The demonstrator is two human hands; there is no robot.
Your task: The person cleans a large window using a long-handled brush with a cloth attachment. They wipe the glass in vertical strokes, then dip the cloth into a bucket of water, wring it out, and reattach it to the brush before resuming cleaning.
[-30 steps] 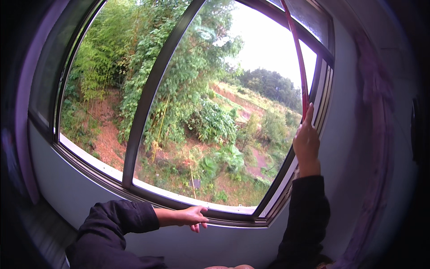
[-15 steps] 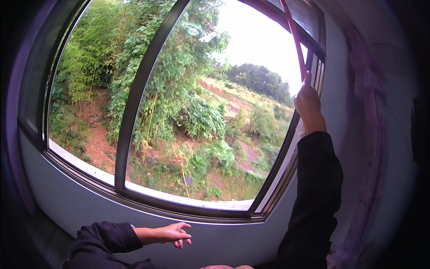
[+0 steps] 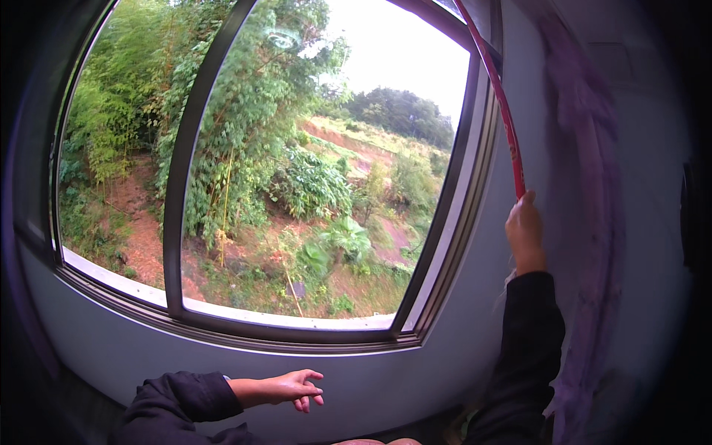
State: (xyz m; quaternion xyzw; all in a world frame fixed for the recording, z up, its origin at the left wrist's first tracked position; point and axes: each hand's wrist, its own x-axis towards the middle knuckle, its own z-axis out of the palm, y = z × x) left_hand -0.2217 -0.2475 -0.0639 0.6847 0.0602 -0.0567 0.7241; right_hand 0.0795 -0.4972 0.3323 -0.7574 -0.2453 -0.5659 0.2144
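Note:
My right hand [image 3: 525,231] is closed around the lower end of a long red pole [image 3: 506,111], held up against the wall right of the window. The pole runs upward past the window's upper right corner, and its far end is out of view. My left hand [image 3: 293,389] hovers in front of the wall below the sill, holding nothing, with its index finger stretched out and the other fingers loosely bent. A large sliding window [image 3: 319,185] with a dark frame [image 3: 182,156] stands before me.
A purple curtain [image 3: 593,245] hangs at the right. Pale wall [image 3: 356,378] runs below the window track [image 3: 297,343]. Through the glass show trees [image 3: 252,111], shrubs and a reddish slope. Some dark, unclear things lie low beside my right sleeve.
My right hand has come down and slightly right with the red pole, so more of the pole shows. The view has shifted, moving the window left. My left hand keeps its pose.

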